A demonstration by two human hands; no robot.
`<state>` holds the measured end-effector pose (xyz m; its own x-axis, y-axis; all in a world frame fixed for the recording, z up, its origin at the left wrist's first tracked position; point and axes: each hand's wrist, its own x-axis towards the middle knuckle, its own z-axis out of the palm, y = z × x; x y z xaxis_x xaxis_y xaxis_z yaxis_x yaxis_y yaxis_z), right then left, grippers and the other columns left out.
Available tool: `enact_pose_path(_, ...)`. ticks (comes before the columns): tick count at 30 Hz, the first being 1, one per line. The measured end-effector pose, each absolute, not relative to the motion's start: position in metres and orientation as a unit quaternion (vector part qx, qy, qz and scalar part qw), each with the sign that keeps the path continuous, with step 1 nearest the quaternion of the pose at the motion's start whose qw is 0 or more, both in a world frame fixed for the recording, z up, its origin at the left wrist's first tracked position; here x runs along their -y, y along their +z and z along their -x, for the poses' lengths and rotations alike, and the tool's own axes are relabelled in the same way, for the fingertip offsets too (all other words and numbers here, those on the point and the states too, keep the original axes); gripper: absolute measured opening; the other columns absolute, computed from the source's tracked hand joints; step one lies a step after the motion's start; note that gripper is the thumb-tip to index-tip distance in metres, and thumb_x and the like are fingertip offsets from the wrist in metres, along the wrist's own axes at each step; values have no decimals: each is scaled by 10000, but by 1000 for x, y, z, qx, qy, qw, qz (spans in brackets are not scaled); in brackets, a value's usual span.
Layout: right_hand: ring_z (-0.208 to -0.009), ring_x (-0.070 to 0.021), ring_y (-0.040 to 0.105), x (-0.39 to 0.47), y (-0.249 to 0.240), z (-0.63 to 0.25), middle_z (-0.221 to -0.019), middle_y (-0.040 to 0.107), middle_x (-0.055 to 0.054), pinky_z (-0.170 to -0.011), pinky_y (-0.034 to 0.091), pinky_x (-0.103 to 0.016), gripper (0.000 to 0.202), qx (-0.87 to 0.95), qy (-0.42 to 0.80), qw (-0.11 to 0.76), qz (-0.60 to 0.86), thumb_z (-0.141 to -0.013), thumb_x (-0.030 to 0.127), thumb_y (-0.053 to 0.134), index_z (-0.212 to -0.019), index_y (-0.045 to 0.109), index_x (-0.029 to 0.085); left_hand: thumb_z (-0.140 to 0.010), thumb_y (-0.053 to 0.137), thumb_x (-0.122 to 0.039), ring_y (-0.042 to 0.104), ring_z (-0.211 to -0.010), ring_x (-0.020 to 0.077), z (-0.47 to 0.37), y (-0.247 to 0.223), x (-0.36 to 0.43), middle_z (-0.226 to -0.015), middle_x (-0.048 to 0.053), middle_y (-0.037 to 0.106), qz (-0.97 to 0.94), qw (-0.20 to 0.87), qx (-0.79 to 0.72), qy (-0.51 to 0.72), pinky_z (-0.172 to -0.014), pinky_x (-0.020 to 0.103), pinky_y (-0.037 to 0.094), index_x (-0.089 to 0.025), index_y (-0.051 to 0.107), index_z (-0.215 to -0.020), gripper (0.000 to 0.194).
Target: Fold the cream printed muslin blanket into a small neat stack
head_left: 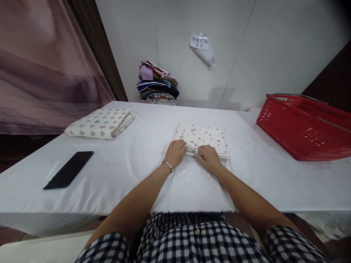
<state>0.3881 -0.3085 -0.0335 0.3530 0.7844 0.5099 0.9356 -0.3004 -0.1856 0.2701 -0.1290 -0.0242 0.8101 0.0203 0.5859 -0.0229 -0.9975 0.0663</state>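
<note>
A folded white cloth (203, 136) with small scattered prints lies on the white-covered table (153, 124) in front of me. My left hand (176, 151), with a bracelet at the wrist, grips the cloth's near edge at its left corner. Farther right along that same edge, my right hand (208, 157) has its fingers closed on the layers. The undersides of the fingers and both thumbs are partly hidden. Several layers show along the front edge between the hands.
Another folded cloth (100, 123) with grey prints lies at the left, behind a black phone-like slab (70, 170). A red plastic basket (304, 128) stands at the right. Beyond the far edge rises a pile of folded fabrics (158, 82) against the wall, where a paper note (199, 42) hangs.
</note>
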Motion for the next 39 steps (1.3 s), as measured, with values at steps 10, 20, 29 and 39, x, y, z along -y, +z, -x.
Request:
enact_pose_path(10, -906, -209, 512, 305, -35, -390, -990, 638, -70, -781, 350, -336, 201, 524, -162, 250, 798, -933, 305, 459, -972, 623, 197, -887, 454, -174, 539, -1067, 191, -272, -24, 126, -1031, 42, 651, -952, 80, -15, 294, -944, 383, 383, -212, 590, -914, 144)
enact_pose_path(20, -915, -218, 518, 306, -35, -391, -997, 640, -79, -799, 361, -349, 232, 526, -147, 267, 794, -942, 313, 429, -963, 630, 198, -815, 515, -171, 529, -1059, 245, -268, -27, 113, -1076, 77, 626, -955, 97, -100, 260, -937, 422, 394, -209, 570, -1092, 285)
enact_pose_path(29, -884, -220, 527, 306, -33, -391, -960, 639, -90, -763, 370, -338, 255, 526, -160, 241, 800, -955, 306, 397, -943, 621, 183, -739, 471, -72, 527, -1062, 258, -265, -27, 112, -1092, 89, 625, -951, 85, -130, 267, -901, 419, 413, -193, 569, -1082, 377)
enact_pose_path(39, -898, -219, 526, 310, -35, -391, -989, 642, -101, -785, 365, -343, 263, 565, -174, 225, 774, -961, 288, 395, -977, 633, 178, -722, 465, -38, 587, -939, 231, -257, -19, 110, -921, 55, 657, -961, 85, -123, 232, -837, 394, 429, -217, 564, -884, 261)
